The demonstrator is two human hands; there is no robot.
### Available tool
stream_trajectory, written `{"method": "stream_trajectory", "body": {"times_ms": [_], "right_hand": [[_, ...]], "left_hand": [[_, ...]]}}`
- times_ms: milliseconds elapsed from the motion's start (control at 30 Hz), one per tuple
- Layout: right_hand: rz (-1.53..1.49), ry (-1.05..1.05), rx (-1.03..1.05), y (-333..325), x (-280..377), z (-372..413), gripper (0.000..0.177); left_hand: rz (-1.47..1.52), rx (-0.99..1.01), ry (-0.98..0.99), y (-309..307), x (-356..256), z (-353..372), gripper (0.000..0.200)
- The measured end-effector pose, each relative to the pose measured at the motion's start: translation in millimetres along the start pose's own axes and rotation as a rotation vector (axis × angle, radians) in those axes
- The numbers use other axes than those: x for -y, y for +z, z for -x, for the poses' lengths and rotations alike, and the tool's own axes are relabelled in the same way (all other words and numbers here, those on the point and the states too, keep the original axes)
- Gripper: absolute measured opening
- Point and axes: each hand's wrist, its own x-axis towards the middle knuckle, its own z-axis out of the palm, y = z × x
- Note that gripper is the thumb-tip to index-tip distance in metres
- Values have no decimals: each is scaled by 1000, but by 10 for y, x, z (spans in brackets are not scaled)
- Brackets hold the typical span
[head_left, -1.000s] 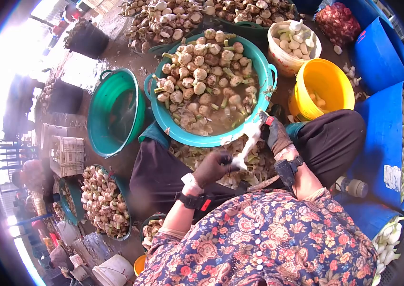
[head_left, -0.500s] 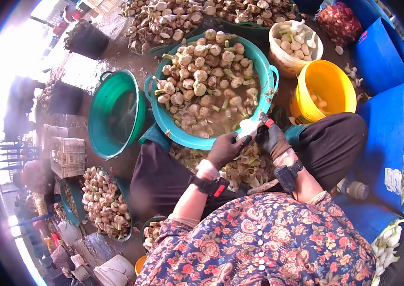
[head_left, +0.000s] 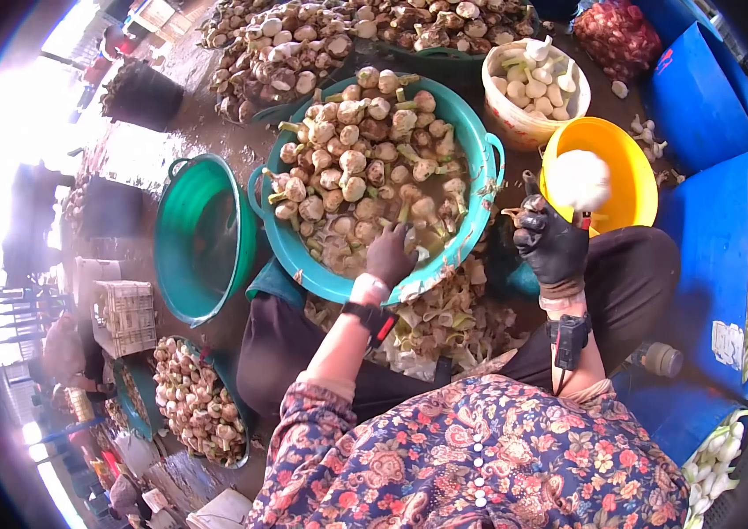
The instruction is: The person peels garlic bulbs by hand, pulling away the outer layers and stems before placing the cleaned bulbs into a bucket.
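Note:
My left hand (head_left: 392, 256), in a dark glove, reaches over the near rim of a turquoise tub (head_left: 339, 286) holding muddy water and unpeeled garlic bulbs (head_left: 352, 163). Its fingers are somewhat apart, their tips at the wet bulbs. My right hand (head_left: 555, 242), gloved in black, is raised right of the tub, its fingers curled closed. A bit of red shows beside them, but the held item is unclear. Just beyond those fingers a bright white bulb (head_left: 579, 181) appears over the yellow bucket (head_left: 639, 189); whether the hand touches it I cannot tell.
Peeled bulbs fill a white bucket (head_left: 528, 128) behind the yellow one. A green basin (head_left: 202, 238) stands left. Blue containers (head_left: 718, 264) line the right side. Peelings (head_left: 436, 331) lie between my legs. More garlic heaps (head_left: 277, 53) are beyond the tub.
My hands have separated: the left moved left into the tub, the right moved right and up. The white bulb, earlier between both hands, now appears over the yellow bucket. The view has shifted slightly.

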Motion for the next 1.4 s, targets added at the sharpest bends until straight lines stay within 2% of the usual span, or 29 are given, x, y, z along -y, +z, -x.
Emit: {"method": "stream_trajectory", "body": {"times_ms": [67, 133, 167, 200, 267, 400, 433, 467, 533, 567, 600, 667, 700, 800, 900, 1033, 1100, 1133, 1167, 1200, 1267, 1300, 1333, 1400], "right_hand": [[1, 67, -147, -41, -26, -31, 73], [269, 88, -470, -291, -146, -48, 65], [368, 122, -538, -292, -219, -61, 63], [464, 157, -607, -296, -290, -78, 61], [465, 190, -677, -392, -355, -95, 58], [795, 255, -798, -618, -439, -63, 48], [783, 261, -812, -616, -480, -71, 41], [908, 266, -815, -696, -519, -71, 41], [1160, 274, -811, -873, -642, -48, 40], [1432, 216, -799, -813, -728, -67, 41], [1502, 193, -775, -781, -795, -72, 41], [1644, 140, -722, -750, -899, -47, 42], [1716, 112, -694, -729, -928, -18, 43], [1794, 114, -691, -673, -933, 46, 45], [2029, 126, -603, -501, -964, 79, 43], [2213, 185, -438, -350, -1003, 115, 42], [1792, 175, -405, -261, -1013, 141, 41], [1582, 171, -384, -236, -1008, 145, 40], [1416, 279, -338, -268, -950, 154, 37], [1409, 293, -287, -208, -939, 148, 37], [1389, 312, -202, -54, -927, 189, 39], [1055, 288, -469, -78, -1050, 143, 50], [948, 354, -554, -55, -1051, 157, 52], [725, 473, -709, 7, -1043, 139, 57]], "left_hand": [[-75, -82, 172, 132, -4, -399, 55], [-167, -8, 199, 311, -34, -786, 56], [-231, 119, 137, 383, -69, -950, 58], [-279, 175, 164, 452, -74, -1042, 58], [-373, 289, 215, 530, -112, -1142, 59], [-143, 440, -97, 457, -27, -1021, 45], [75, 327, -32, 741, 384, -1031, 45], [515, 484, -222, 480, 313, -904, 44], [926, 432, -189, 650, 598, -703, 43], [812, 369, -157, 293, 292, -466, 43], [856, 382, -173, 354, 331, -354, 51], [838, 391, -139, -103, -156, 65, 49], [909, 359, 30, 84, -108, 150, 51], [583, 132, 61, -181, -486, 480, 54], [462, 23, 69, -295, -580, 647, 54], [540, 67, 131, -393, -504, 744, 57], [697, 133, 137, -463, -434, 784, 57], [975, 333, 109, -459, -306, 749, 55], [1184, 399, 77, -376, -96, 747, 55], [1390, 466, 50, -331, 42, 726, 56], [1527, 442, 63, -395, -96, 808, 57], [1601, 428, 65, -366, -181, 869, 58], [1675, 302, -39, -252, -248, 890, 54], [1449, 112, -16, -20, -272, 845, 51]]}}
